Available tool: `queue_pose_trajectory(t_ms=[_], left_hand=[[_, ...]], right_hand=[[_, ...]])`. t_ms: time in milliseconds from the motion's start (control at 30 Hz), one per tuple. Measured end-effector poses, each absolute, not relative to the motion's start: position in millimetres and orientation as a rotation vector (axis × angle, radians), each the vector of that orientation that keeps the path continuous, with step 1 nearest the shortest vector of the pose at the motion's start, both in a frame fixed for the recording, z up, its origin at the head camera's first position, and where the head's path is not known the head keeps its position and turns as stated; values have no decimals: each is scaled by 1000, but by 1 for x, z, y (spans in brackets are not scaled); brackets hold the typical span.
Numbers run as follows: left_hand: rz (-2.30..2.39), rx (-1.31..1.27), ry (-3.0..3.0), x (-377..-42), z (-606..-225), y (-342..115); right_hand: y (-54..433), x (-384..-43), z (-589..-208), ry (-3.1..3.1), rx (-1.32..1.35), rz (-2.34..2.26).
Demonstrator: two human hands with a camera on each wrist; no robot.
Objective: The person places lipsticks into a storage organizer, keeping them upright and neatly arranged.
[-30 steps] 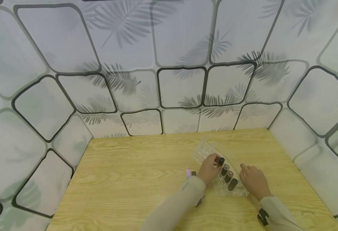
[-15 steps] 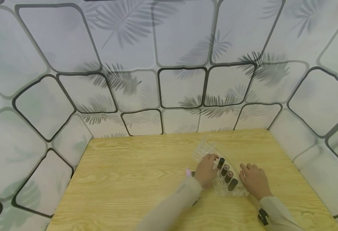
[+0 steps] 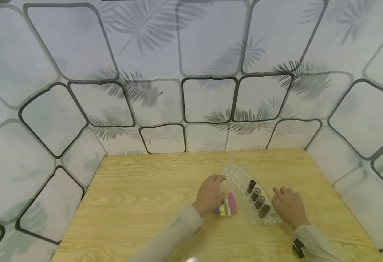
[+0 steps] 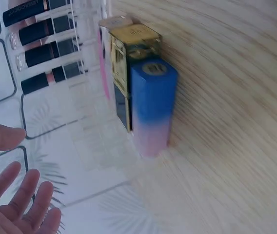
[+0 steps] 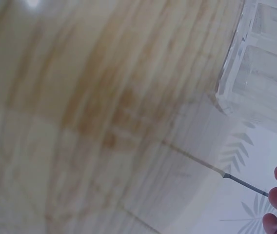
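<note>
A curved clear lipstick holder [image 3: 233, 171] stands on the right half of the table. Several dark lipsticks [image 4: 36, 30] stand in a row in it, its far slots bare. To its left is a small upright group: a blue and pink lipstick tube [image 4: 153, 97], a gold and black lipstick [image 4: 136, 36] and a pink tube [image 3: 232, 202]. My left hand [image 3: 209, 195] hovers over the left side of this group, fingers spread and holding nothing. Beside the holder's right side, my right hand [image 3: 289, 205] keeps its fingers loosely bent, with nothing in them.
The wood-grain table [image 3: 139, 203] meets a patterned white backdrop [image 3: 208, 100] at the back and both sides. A black device [image 3: 298, 248] sits at the right sleeve's cuff.
My left hand has let go of a black-capped lipstick, now standing in the holder, and has moved left over the loose tubes. My right hand has barely moved.
</note>
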State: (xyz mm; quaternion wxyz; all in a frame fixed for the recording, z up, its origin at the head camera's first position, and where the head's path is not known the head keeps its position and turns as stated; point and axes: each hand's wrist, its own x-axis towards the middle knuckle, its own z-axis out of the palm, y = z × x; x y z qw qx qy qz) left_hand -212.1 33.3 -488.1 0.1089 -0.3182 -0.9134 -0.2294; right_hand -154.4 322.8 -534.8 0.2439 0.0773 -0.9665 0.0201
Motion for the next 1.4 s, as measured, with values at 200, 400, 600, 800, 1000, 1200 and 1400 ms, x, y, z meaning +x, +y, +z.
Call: queue_pose_trajectory(t_ms=[200,400,600,800,1000,1200,1400], left_hand=[[-801,-708,-2798,-206,-492,15],[-1112,-370,-2898,-204,-514,11],[-1287,-213,-2957,-208,-540,17],[-1208,-241,-2964,-212,-560,24],[-1180,-253,-2961,-207,-551,21],[-1165,-267,-2966,-204,-543,16],[-1087,-247,-3003,-207,-546,19]], right_hand=[[325,-155,-538,-2638,191,91],[325,-157,-539,-2664,181,108],[324,-156,-539,-2680,177,122],[323,-155,-539,-2677,173,127],[321,-154,-537,-2677,171,129],[320,-153,-537,-2671,173,129],[321,-154,-539,-2677,173,131]])
